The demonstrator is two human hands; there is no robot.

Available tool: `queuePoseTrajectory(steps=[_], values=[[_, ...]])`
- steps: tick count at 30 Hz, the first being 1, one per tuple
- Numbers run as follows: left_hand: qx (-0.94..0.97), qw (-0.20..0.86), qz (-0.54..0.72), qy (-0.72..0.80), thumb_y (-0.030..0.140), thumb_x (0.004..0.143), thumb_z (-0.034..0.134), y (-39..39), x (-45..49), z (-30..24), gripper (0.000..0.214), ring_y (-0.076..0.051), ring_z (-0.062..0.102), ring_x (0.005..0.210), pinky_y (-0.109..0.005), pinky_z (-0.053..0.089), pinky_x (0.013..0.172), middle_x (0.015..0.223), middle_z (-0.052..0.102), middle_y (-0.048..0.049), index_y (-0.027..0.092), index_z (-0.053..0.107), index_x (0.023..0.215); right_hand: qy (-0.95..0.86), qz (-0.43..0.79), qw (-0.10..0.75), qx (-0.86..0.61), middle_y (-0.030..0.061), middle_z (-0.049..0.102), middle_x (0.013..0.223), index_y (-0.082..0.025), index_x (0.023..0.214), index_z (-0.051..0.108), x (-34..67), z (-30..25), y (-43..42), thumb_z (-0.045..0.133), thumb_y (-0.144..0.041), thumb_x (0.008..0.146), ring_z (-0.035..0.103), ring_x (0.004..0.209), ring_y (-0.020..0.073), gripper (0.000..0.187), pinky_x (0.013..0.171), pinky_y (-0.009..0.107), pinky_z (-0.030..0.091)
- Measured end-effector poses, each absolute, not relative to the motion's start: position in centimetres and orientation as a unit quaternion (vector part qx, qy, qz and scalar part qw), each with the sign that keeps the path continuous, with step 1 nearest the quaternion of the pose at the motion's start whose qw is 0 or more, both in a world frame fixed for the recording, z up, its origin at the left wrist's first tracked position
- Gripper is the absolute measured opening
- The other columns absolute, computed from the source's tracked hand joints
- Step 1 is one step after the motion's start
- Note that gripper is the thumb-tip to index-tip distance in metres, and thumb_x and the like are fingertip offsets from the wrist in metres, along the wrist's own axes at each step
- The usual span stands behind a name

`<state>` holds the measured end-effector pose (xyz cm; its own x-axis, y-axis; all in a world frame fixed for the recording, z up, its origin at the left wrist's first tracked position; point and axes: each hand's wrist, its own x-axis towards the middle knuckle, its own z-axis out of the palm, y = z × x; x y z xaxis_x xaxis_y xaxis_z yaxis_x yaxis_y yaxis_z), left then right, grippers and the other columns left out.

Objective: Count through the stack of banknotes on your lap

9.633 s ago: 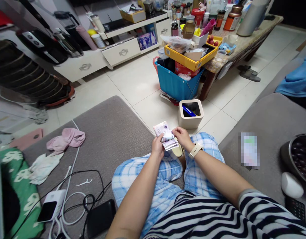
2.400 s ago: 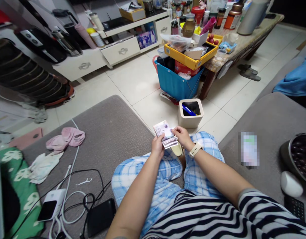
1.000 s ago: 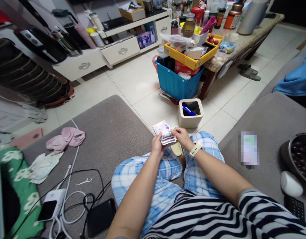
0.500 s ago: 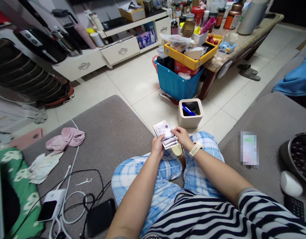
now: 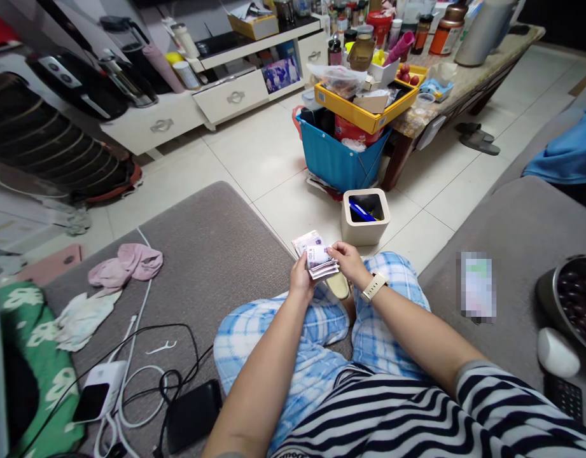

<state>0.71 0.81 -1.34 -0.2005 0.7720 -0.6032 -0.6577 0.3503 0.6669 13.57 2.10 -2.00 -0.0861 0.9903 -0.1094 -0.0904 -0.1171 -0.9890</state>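
A stack of banknotes (image 5: 317, 256), pale purple and pinkish, is held out above my knees. My left hand (image 5: 301, 278) is closed round the left side of the stack, thumb on top. On the opposite side, my right hand (image 5: 346, 259) pinches the right edge of a note with thumb and finger. Part of the stack is folded, and several layered edges show toward me. The fingers under the notes are hidden. A pale watch (image 5: 375, 286) is on my right wrist.
A beige bin (image 5: 366, 232) with a blue item inside stands on the floor just beyond the notes. Behind it are a blue basket (image 5: 340, 159) and a crowded table (image 5: 500, 54). Cables and a black power bank (image 5: 193, 415) lie on the grey sofa (image 5: 216, 254) at left.
The left thumb has shifted to the notes' left edge, and the top note now lies flatter with more of its face showing. Both hands stay in nearly the same place.
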Motion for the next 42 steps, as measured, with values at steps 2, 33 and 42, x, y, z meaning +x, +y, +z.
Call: queuePoseTrajectory(steps=[2, 33, 42], values=[[0.058, 0.626, 0.564, 0.536, 0.027, 0.083, 0.061, 0.77, 0.70, -1.36, 0.020, -0.025, 0.071, 0.081, -0.039, 0.056, 0.079, 0.086, 0.073, -0.0101, 0.011, 0.068, 0.093, -0.462, 0.577, 0.478, -0.474, -0.0025, 0.049, 0.064, -0.020, 0.066, 0.052, 13.54, -1.74, 2.04, 0.063, -0.051, 0.075, 0.045, 0.062, 0.0133, 0.035, 0.060, 0.026, 0.037], [0.077, 0.640, 0.553, 0.528, 0.023, 0.076, 0.067, 0.52, 0.56, -1.02, 0.022, -0.025, 0.070, 0.078, -0.042, 0.056, 0.078, 0.083, 0.073, -0.0104, 0.011, 0.067, 0.094, -0.477, 0.537, 0.494, -0.490, -0.0006, 0.052, 0.061, -0.020, 0.062, 0.053, 13.85, -1.43, 1.97, 0.059, -0.054, 0.080, 0.044, 0.059, 0.0141, 0.039, 0.060, 0.028, 0.036], [0.103, 0.641, 0.566, 0.509, 0.011, 0.065, 0.069, 0.62, 0.79, -1.25, 0.025, -0.022, 0.070, 0.078, -0.036, 0.054, 0.081, 0.080, 0.072, -0.0081, 0.010, 0.066, 0.090, -0.461, 0.509, 0.485, -0.542, -0.0018, 0.052, 0.062, -0.019, 0.062, 0.052, 13.84, -1.25, 1.97, 0.058, -0.049, 0.079, 0.047, 0.063, 0.0145, 0.034, 0.064, 0.027, 0.037]])
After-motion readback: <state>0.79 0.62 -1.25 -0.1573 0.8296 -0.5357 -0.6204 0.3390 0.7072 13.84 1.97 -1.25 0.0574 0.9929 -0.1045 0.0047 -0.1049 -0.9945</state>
